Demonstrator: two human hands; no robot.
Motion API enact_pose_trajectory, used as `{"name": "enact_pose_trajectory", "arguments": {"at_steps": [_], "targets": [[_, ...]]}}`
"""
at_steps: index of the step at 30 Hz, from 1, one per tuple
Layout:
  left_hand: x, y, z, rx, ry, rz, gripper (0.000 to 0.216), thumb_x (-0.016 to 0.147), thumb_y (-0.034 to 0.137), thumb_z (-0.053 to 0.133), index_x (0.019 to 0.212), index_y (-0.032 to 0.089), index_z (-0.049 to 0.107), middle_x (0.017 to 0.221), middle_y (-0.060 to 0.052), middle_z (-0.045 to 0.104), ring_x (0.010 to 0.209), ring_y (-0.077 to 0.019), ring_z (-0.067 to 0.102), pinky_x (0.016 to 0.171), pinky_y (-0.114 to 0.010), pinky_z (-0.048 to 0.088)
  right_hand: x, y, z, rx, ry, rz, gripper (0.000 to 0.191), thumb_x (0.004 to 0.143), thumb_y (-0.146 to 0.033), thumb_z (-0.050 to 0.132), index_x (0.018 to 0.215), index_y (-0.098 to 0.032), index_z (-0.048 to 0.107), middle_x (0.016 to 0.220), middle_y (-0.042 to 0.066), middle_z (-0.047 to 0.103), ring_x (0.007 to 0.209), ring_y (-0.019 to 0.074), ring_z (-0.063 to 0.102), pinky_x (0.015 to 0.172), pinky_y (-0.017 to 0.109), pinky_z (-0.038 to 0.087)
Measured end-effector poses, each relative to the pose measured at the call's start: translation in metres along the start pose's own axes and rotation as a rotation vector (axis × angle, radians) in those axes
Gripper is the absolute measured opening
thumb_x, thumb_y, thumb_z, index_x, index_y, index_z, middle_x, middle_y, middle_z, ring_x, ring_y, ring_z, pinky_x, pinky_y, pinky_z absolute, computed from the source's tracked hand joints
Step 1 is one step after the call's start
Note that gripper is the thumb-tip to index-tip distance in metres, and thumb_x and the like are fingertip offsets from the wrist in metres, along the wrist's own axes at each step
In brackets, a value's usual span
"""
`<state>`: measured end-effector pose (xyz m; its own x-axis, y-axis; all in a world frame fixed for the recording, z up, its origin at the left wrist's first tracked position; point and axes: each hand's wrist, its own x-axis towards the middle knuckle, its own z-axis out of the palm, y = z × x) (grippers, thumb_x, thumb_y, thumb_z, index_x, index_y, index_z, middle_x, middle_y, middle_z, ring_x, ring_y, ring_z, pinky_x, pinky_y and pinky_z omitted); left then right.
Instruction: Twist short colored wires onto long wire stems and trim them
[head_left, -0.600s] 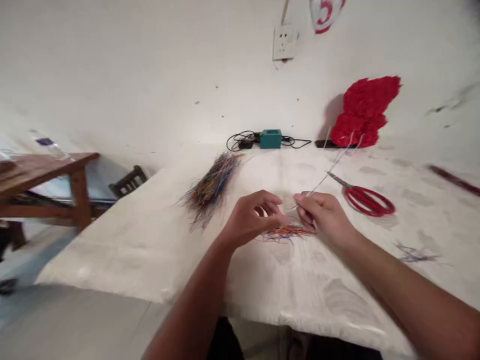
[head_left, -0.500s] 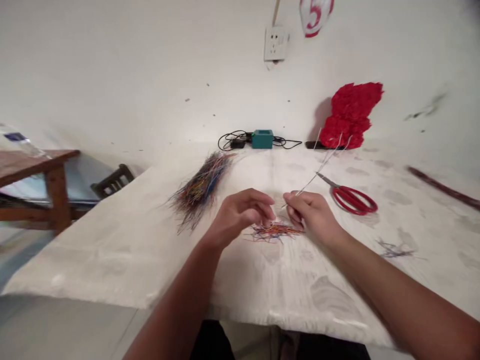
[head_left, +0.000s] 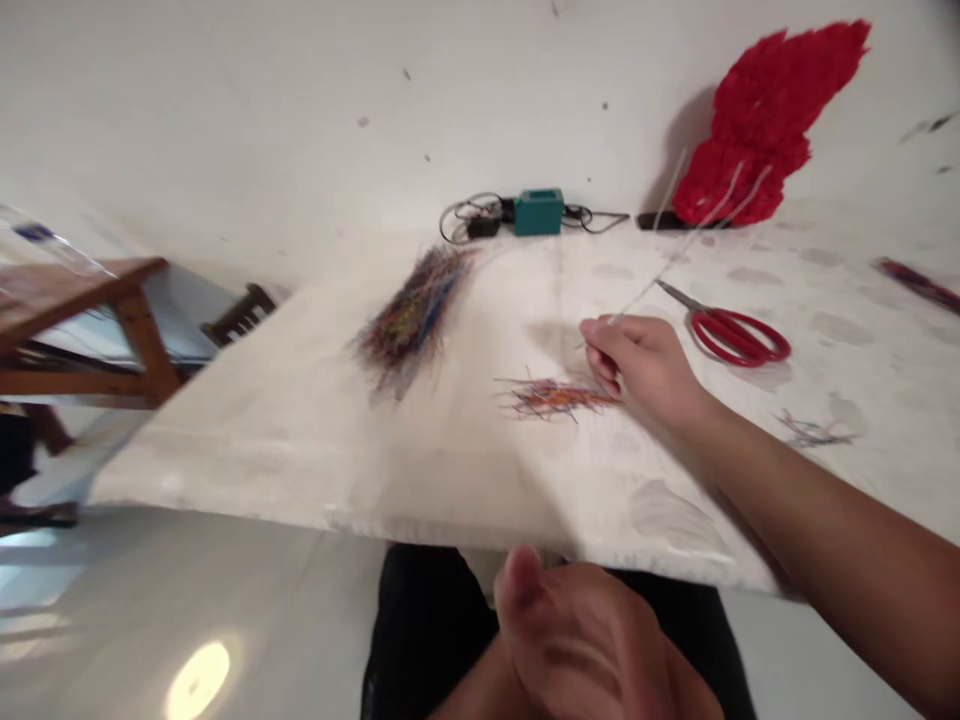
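My right hand (head_left: 649, 360) is closed in a pinch above the table, holding thin white wires (head_left: 705, 225). Their free ends fan out up and to the right, in front of the red crinkled object. Just below and left of this hand lies a small loose pile of coloured wire pieces (head_left: 551, 398), mostly orange and red. My left hand (head_left: 589, 640) is close to the camera, below the table's front edge and over my lap. Blur softens it; the thumb stands apart from loosely curved fingers, and nothing shows in it.
Red-handled scissors (head_left: 739, 335) lie right of my right hand. A thick bundle of coloured wires (head_left: 416, 315) lies to the left. Against the wall are a teal box (head_left: 538, 212) with black cables and the red crinkled object (head_left: 757, 130). A few wire scraps (head_left: 814, 430) lie at right.
My left hand has moved from beside the small wire pile down toward my lap and the camera. The view has tilted downward. My right hand still holds the white wires.
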<state>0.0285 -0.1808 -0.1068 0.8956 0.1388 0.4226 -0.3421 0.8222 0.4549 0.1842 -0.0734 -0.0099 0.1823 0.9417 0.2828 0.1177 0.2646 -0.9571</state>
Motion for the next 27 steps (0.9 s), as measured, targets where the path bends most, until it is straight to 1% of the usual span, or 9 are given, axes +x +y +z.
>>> {"name": "enact_pose_trajectory", "arguments": {"at_steps": [2,5,8,12,16,18,21,23,27], "targets": [[0.004,-0.040,0.004,-0.208,0.024,0.051,0.094,0.064,0.098,0.016,0.060,0.021,0.069,0.047,-0.012,0.055,0.050,-0.0255,0.060,0.054,-0.039,0.050,0.002,0.002,0.001,0.028,-0.004,-0.024,0.047,0.091,-0.036,0.061,0.049,-0.018,0.049,0.044,-0.004,0.041,0.036,0.0069,0.039,0.039,0.025,0.026],[0.019,-0.068,0.012,-0.435,0.022,0.102,0.093,0.063,0.098,0.018,0.066,0.021,0.072,0.048,-0.011,0.055,0.046,-0.0236,0.056,0.048,-0.036,0.047,0.006,0.006,0.001,0.048,-0.013,0.009,0.046,0.092,-0.041,0.060,0.052,-0.019,0.049,0.043,-0.005,0.038,0.033,0.0066,0.035,0.036,0.024,0.023],[0.034,-0.076,0.017,-0.560,-0.048,0.104,0.101,0.053,0.102,0.015,0.061,0.020,0.072,0.047,-0.013,0.056,0.045,-0.0239,0.055,0.046,-0.036,0.045,0.007,0.008,0.001,0.011,-0.016,-0.022,0.049,0.091,-0.049,0.060,0.053,-0.020,0.046,0.044,-0.006,0.038,0.036,0.0063,0.034,0.038,0.023,0.025],[0.040,-0.093,0.023,-0.580,0.018,0.032,0.110,0.048,0.103,0.003,0.049,0.015,0.070,0.044,-0.014,0.054,0.040,-0.0214,0.053,0.042,-0.033,0.041,0.005,0.008,0.001,-0.017,-0.030,-0.052,0.054,0.090,-0.058,0.056,0.054,-0.020,0.044,0.046,-0.006,0.036,0.038,0.0065,0.034,0.040,0.024,0.026],[0.042,-0.116,0.034,-0.615,0.015,-0.072,0.116,0.042,0.103,-0.001,0.049,0.012,0.070,0.053,-0.020,0.060,0.052,-0.0250,0.060,0.050,-0.034,0.045,0.005,0.010,0.000,0.008,-0.072,-0.088,0.053,0.090,-0.058,0.057,0.055,-0.020,0.044,0.048,-0.005,0.036,0.039,0.0079,0.035,0.041,0.026,0.026],[0.045,-0.122,0.039,-0.671,0.016,-0.035,0.112,0.042,0.103,0.002,0.047,0.013,0.068,0.056,-0.020,0.060,0.057,-0.0263,0.062,0.054,-0.035,0.047,0.005,0.010,0.000,0.006,-0.093,-0.074,0.051,0.089,-0.057,0.060,0.056,-0.021,0.043,0.047,-0.005,0.035,0.039,0.0087,0.034,0.041,0.027,0.024],[0.047,-0.126,0.043,-0.753,0.002,0.034,0.104,0.045,0.102,0.009,0.046,0.014,0.065,0.050,-0.016,0.055,0.059,-0.0278,0.063,0.058,-0.036,0.048,0.004,0.007,0.003,-0.018,-0.052,-0.031,0.053,0.087,-0.058,0.061,0.054,-0.022,0.040,0.047,-0.006,0.032,0.038,0.0093,0.032,0.041,0.029,0.024],[0.047,-0.126,0.044,-0.791,0.000,0.026,0.100,0.050,0.100,0.012,0.047,0.015,0.065,0.050,-0.015,0.053,0.062,-0.0286,0.065,0.061,-0.036,0.049,0.003,0.004,0.006,-0.041,-0.028,-0.012,0.056,0.088,-0.062,0.057,0.053,-0.022,0.038,0.047,-0.005,0.032,0.039,0.0097,0.032,0.042,0.029,0.024],[0.045,-0.126,0.044,-0.767,0.039,-0.055,0.095,0.058,0.096,0.014,0.046,0.015,0.063,0.059,-0.018,0.061,0.070,-0.0290,0.067,0.065,-0.036,0.050,0.002,0.003,0.007,-0.114,-0.027,0.010,0.058,0.088,-0.069,0.049,0.055,-0.022,0.037,0.048,-0.005,0.032,0.041,0.0099,0.032,0.044,0.029,0.027]]}}
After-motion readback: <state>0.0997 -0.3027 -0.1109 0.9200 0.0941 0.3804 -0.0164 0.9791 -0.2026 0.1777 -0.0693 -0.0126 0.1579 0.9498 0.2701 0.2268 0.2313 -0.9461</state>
